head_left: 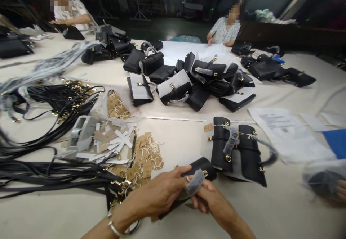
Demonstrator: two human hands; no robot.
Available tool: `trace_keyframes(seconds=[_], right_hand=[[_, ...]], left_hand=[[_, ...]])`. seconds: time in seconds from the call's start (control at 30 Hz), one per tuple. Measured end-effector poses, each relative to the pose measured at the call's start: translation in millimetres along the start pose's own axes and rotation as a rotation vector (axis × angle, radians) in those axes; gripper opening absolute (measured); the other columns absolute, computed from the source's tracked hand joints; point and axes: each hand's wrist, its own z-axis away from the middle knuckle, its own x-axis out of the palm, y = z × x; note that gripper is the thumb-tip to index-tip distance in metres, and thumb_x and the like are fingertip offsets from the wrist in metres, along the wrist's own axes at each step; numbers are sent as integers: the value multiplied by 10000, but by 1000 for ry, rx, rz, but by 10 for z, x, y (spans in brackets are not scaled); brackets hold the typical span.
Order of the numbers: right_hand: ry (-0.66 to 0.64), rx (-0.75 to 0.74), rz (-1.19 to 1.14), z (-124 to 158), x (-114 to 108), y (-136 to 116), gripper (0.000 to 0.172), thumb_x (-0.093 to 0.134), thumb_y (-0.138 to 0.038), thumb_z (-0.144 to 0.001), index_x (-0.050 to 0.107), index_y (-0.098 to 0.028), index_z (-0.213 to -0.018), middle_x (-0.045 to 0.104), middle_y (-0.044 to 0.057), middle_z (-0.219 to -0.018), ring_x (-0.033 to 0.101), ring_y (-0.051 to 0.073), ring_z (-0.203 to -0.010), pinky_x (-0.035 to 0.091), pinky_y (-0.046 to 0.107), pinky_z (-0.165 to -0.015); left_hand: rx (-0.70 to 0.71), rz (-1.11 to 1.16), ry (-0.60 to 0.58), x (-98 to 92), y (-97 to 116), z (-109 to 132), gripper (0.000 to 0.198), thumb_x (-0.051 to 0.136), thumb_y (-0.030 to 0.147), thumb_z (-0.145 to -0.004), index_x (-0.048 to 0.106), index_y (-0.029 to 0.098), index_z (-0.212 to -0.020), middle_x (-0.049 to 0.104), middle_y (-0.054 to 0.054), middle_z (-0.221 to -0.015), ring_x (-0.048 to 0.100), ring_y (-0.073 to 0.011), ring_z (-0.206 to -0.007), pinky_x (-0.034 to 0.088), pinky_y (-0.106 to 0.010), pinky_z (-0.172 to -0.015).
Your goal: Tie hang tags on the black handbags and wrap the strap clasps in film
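Note:
My left hand (158,192) lies over a small black handbag (203,167) at the near edge of the white table, its fingers curled on the bag. My right hand (207,195) pinches a grey foam wrap (195,182) at the bag's gold clasp. Two more black handbags (236,150) with tags and wrapped handles lie just beyond, to the right. A heap of brown paper tags with strings (143,159) sits left of my hands.
Black straps with gold clips (54,174) spread over the left side. A pile of black handbags (194,79) fills the table's middle. A tape dispenser (81,131), clear plastic sheets (286,134) and a blue sheet (337,141) lie around. Two people sit at the far side.

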Motion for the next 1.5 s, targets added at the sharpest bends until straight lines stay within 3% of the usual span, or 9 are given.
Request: trace_keyframes(seconds=[0.17, 0.37, 0.63, 0.93, 1.1, 1.2, 1.27, 1.33, 1.5], right_hand=[[-43, -1, 16, 65, -85, -51, 343, 604, -487, -870, 572, -154, -796, 548, -30, -582, 371, 41, -437, 225, 188, -441], [-45, 8, 0, 57, -85, -76, 402, 635, -542, -847, 590, -145, -901, 615, 3, -658, 472, 69, -473, 341, 192, -470], [156, 7, -69, 246, -330, 87, 482, 826, -482, -692, 638, -152, -988, 617, -3, -682, 556, 114, -588, 431, 237, -569], [174, -53, -601, 377, -589, 135, 316, 820, -437, -718, 691, -219, -908, 647, 13, -658, 598, 119, -517, 443, 196, -437], [103, -188, -770, 330, -468, 55, 563, 833, -430, -684, 683, -251, -1197, 622, 101, -1314, 590, 220, -1206, 511, 292, -971], [109, -237, -653, 271, -429, 9, 640, 853, -439, -657, 658, -242, -1234, 643, 108, -1275, 627, 226, -1141, 531, 298, -925], [210, -199, -421, 204, -442, -38, 503, 803, -515, -705, 710, -199, -1085, 732, 80, -897, 691, 177, -736, 550, 257, -644], [359, -164, -63, 132, -481, -120, 438, 709, -591, -767, 700, -155, -807, 576, -7, -527, 492, 101, -428, 388, 211, -435], [428, -199, 757, 23, -534, -519, 480, 575, -509, -855, 473, -166, -535, 388, -36, -524, 342, 87, -513, 227, 228, -485]], left_hand=[[-36, -39, 106, 75, -132, -124, 348, 466, 114, -917, 592, 274, -1199, 689, -39, -1136, 648, -185, -1008, 492, -277, -884], [-40, -275, 255, 353, -372, -266, 208, 469, 173, -942, 675, 205, -941, 699, -52, -838, 634, -159, -697, 446, -235, -633], [-274, -56, 450, 296, -405, -534, 201, 501, 293, -920, 651, 201, -823, 690, -11, -755, 586, -152, -673, 392, -255, -631], [-384, 1173, 295, 233, -412, -888, 161, 572, 238, -712, 519, 163, -580, 535, 15, -582, 513, -105, -543, 418, -245, -589], [-338, 1417, 342, 310, -387, -877, 209, 753, 300, -722, 643, 122, -727, 485, 45, -566, 457, -60, -514, 375, -180, -525], [-314, 1448, 351, 303, -357, -822, 219, 753, 277, -742, 701, 92, -847, 587, 3, -684, 452, -34, -494, 352, -155, -474], [-288, 1425, 361, 302, -357, -793, 232, 737, 252, -755, 715, 92, -921, 653, -32, -797, 442, -17, -452, 342, -156, -435], [-294, 1383, 367, 314, -370, -771, 280, 738, 234, -756, 715, 109, -1006, 686, -49, -885, 425, 0, -413, 325, -151, -399], [-291, 1246, 331, 372, -403, -720, 431, 768, 283, -746, 679, 177, -1155, 670, -80, -1121, 537, -22, -468, 362, -146, -379]])
